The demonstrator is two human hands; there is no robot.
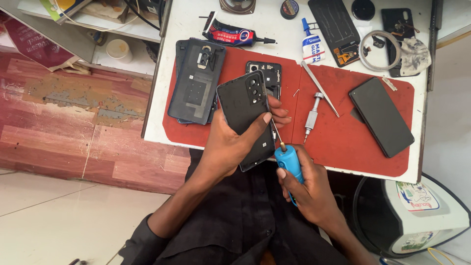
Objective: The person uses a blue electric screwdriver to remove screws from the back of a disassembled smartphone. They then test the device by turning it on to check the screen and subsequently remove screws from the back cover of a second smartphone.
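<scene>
Clamped by the edges in the left hand (230, 142), a smooth black phone (248, 118) is held at the centre of the frame, over the near edge of a red mat (353, 142). A blue-handled screwdriver (288, 164) is fisted in the right hand (306, 189), its thin metal tip against the phone's side; it is best kept square and lightly pressed.
</scene>
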